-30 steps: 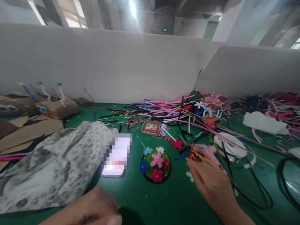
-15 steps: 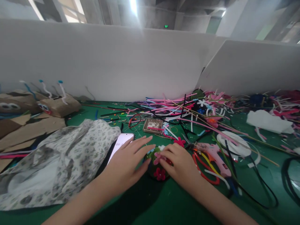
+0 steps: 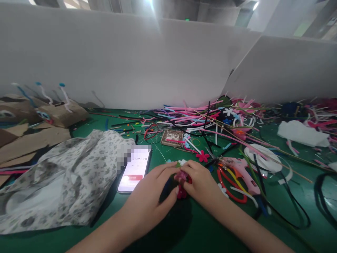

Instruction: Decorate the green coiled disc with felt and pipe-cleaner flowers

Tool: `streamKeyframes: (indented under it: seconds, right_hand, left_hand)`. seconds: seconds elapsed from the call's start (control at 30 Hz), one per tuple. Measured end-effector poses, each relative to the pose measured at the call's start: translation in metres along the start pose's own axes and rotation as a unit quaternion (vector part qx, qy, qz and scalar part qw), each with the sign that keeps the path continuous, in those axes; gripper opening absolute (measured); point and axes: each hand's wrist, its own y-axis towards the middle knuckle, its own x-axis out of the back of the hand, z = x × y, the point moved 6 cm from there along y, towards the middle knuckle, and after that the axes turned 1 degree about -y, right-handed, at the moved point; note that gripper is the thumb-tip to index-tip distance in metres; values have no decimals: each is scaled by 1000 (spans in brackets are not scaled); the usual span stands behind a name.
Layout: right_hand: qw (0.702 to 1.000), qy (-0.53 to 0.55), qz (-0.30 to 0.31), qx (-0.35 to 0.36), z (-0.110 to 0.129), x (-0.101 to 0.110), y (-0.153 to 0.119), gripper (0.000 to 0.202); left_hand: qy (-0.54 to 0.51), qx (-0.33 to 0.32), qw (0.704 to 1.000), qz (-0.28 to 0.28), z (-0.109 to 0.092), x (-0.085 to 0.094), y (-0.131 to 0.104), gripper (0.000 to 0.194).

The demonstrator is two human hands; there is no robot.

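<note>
Low in the middle, a rounded green piece decorated with felt flowers sits mostly hidden between my two hands. My left hand (image 3: 150, 193) curves round its left side, fingers over the top and thumb along the near side. With fingertips bunched, my right hand (image 3: 201, 179) presses a pink flower (image 3: 182, 175) against the piece. Just below that shows a dark red flower (image 3: 181, 192), and a white flower (image 3: 182, 162) peeks out at the top. A loose crimson felt flower (image 3: 202, 156) lies just beyond my right hand.
Left of my hands are a lit phone (image 3: 134, 172) and a patterned cloth (image 3: 86, 175). To the right lie a pink glue gun (image 3: 246, 174), red-handled pliers (image 3: 223, 182) and a white roll (image 3: 262, 158). Pipe cleaners (image 3: 184, 117) heap along the white partition (image 3: 118, 63).
My left hand has closed in from the left onto the flowered piece, covering more of it. The right hand stays at the pink flower. The view has shifted slightly, and the phone is less covered.
</note>
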Motion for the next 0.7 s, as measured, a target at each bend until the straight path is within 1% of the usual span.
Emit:
streamKeyframes:
  seconds: [0.07, 0.13, 0.23, 0.33, 0.43, 0.5, 0.57, 0.63, 0.7]
  right_hand:
    - [1000, 18, -6, -8, 0, 1, -1, 14]
    - [999, 26, -25, -12, -1, 4, -3, 17]
    - [998, 24, -53, 11, 1, 5, -9, 18]
    - [997, 24, -67, 38, 2, 3, -15, 17]
    - [996, 22, -77, 45, 2, 0, -16, 18]
    - [995, 27, -85, 42, 3, 1, -15, 17]
    - [994, 44, -96, 33, 3, 4, -14, 14]
    - [991, 74, -114, 13, 1, 13, -14, 10]
    - [982, 115, -150, -15, -3, 26, -15, 9]
  left_hand:
    - [-9, -5, 1000, 1, -4, 0, -3, 35]
    - [-2, 0, 1000, -4, -3, 1, -4, 37]
    - [43, 7, 999, -2, 4, -3, -4, 40]
    - [109, -9, 994, -5, 7, -7, -3, 42]
    - [124, -14, 992, -7, 6, -8, -4, 41]
    - [98, -2, 995, 0, 7, -7, -5, 41]
    - [54, 16, 998, -5, 12, -5, -8, 41]
    - [-10, 43, 999, -22, 21, -3, -11, 42]
    - [-96, 91, 990, -42, 34, -1, -14, 46]
